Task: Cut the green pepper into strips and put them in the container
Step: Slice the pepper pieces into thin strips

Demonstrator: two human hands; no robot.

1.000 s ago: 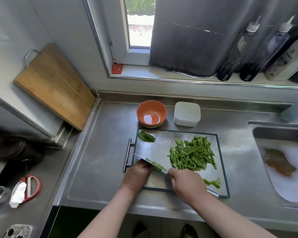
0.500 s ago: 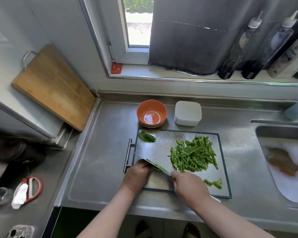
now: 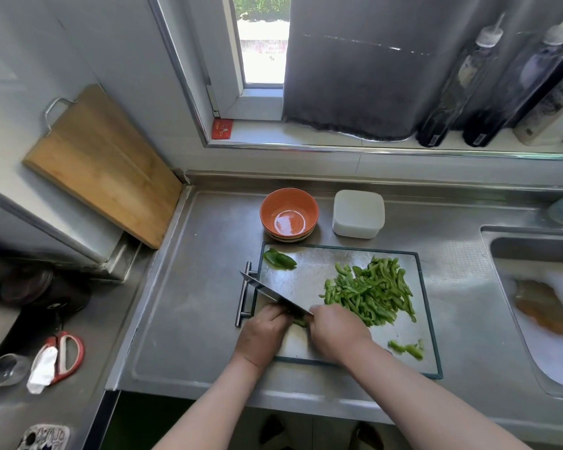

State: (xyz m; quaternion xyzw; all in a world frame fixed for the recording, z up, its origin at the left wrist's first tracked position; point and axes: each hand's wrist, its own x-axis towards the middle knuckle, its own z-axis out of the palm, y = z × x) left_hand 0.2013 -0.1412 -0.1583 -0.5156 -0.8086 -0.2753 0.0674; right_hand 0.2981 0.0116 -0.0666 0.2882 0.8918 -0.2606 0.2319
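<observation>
On the board [image 3: 306, 271], the left hand [image 3: 264, 332] curls its fingers onto a pepper piece [image 3: 299, 321]. The right hand [image 3: 337, 331] has its fingers clamped on the knife [image 3: 273, 295]. Strips [image 3: 371, 292] pile at 3 o'clock, and the container [image 3: 358, 214] stands on the bench [image 3: 192, 287] at 12.

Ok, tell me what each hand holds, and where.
The right hand grips the knife by its handle, hidden in the fist. The left hand pins the pepper piece to the board; where exactly cannot be told.
</observation>
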